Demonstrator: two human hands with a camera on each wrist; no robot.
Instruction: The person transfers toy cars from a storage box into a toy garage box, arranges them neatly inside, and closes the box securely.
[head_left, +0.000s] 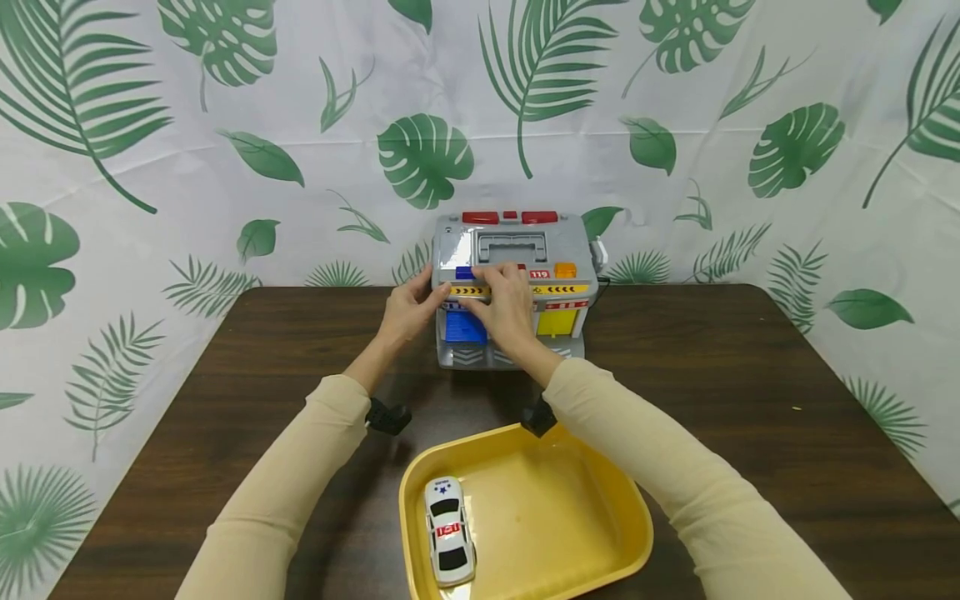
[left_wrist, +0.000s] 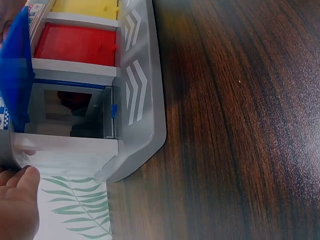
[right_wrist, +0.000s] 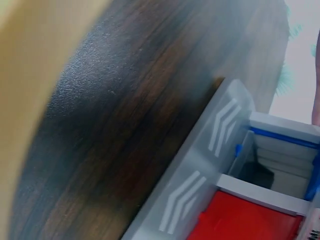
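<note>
A grey toy garage stands at the table's back edge. My left hand holds its upper left corner, thumb at the front band; the left wrist view shows those fingertips at the roof's side edge. My right hand grips the front edge of the roof, fingertips on top beside a blue button and thumb below, above the blue door. That blue door is swung up in the left wrist view, baring the bay behind it. The red door and yellow door are down.
A yellow tray lies in front, below my forearms, with a white toy police car along its left side. The brown table meets a leaf-print cloth at the back. A white piece juts from the garage's right side.
</note>
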